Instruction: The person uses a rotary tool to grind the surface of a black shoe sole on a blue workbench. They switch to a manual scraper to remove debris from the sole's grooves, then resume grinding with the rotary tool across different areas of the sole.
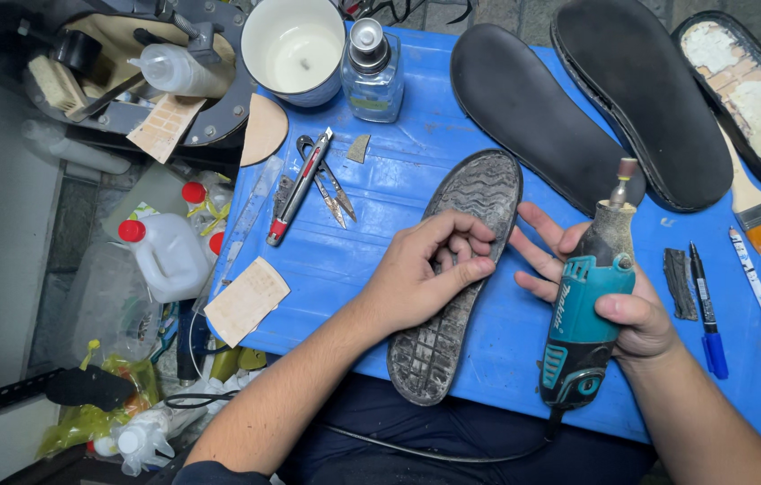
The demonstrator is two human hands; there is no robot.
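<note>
A worn grey shoe sole (479,193) lies tread-up on the blue board (371,251) across my lap. My left hand (425,269) rests on the sole's middle, fingers curled against the tread. My right hand (614,296) grips a teal and black rotary tool (583,314), its small grinding tip (623,175) pointing away from me, just right of the sole. The fingers of that hand spread toward the sole's right edge. The tool's cord runs down under the board.
Three more black soles (533,108) (641,90) (758,99) lie at the back right. A brush (753,211), pens (708,305), utility knife (295,193), scissors (331,189), glass bottle (371,72) and white cup (295,45) sit around. Jugs and bottles (165,256) crowd the floor at left.
</note>
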